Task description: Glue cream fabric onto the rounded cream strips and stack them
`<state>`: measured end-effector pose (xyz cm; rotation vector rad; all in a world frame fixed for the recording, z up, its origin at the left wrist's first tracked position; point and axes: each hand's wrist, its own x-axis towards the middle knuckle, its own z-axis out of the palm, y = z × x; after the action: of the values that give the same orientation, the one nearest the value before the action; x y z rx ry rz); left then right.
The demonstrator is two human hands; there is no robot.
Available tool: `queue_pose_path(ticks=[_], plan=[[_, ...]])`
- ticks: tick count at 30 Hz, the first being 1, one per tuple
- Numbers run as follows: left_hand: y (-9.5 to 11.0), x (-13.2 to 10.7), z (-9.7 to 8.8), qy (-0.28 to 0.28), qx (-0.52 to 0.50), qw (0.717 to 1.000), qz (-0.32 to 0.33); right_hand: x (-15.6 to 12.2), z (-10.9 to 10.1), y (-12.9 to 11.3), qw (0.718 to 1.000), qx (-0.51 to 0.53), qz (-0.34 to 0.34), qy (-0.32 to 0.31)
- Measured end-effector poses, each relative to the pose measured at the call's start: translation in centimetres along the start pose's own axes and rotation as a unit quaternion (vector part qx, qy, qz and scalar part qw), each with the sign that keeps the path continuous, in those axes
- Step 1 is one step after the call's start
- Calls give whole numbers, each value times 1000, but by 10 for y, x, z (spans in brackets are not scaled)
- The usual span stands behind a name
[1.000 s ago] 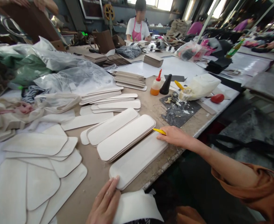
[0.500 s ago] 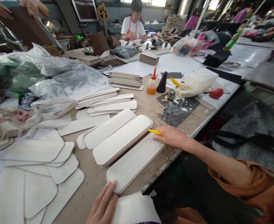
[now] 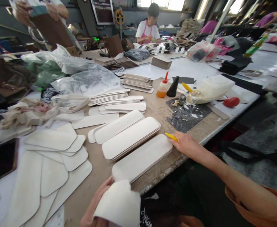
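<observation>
My right hand (image 3: pixel 185 145) is closed around a slim yellow-handled tool (image 3: pixel 171 137), whose tip pokes out to the left. It is at the right end of the nearest stack of white rounded panels (image 3: pixel 142 159), by the table edge. At the bottom, my left hand (image 3: pixel 94 205) is closed on a bent white panel (image 3: pixel 119 201), which hides most of its fingers. Its visible fingertip is close to the stack's left end; whether it touches I cannot tell. Beside this stack lies another stack of white rounded panels (image 3: pixel 131 138).
Fanned white panels (image 3: pixel 55 170) and a phone (image 3: pixel 2 160) lie left. Beyond are plastic bags (image 3: pixel 88 78), a bottle of orange liquid (image 3: pixel 162 86), a black cone-shaped object (image 3: pixel 173 87) and a white jug (image 3: pixel 214 88) by a smeared dark sheet (image 3: pixel 188 115). Co-workers (image 3: pixel 149 26) are behind the table.
My left hand has turned and drawn back from the stack's end, and the bent white panel has risen in front of its fingers. My right hand still holds the yellow-handled tool. The view has shifted left.
</observation>
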<state>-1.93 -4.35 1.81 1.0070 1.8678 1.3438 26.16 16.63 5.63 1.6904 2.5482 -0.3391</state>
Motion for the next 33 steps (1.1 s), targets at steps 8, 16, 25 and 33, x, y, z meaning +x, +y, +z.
queue_pose_path(ticks=[8,16,25,33], plan=[[35,15,19,106,-275,912,-285,-2,16,5,999,-23,-28,11],[24,-3,9,64,19,989,-133,-24,18,-16,991,-115,-38,63],[33,13,14,121,-221,926,-282,-18,13,-13,998,17,-41,33],[32,15,13,94,-168,932,-307,-12,-8,-11,955,290,53,-26]])
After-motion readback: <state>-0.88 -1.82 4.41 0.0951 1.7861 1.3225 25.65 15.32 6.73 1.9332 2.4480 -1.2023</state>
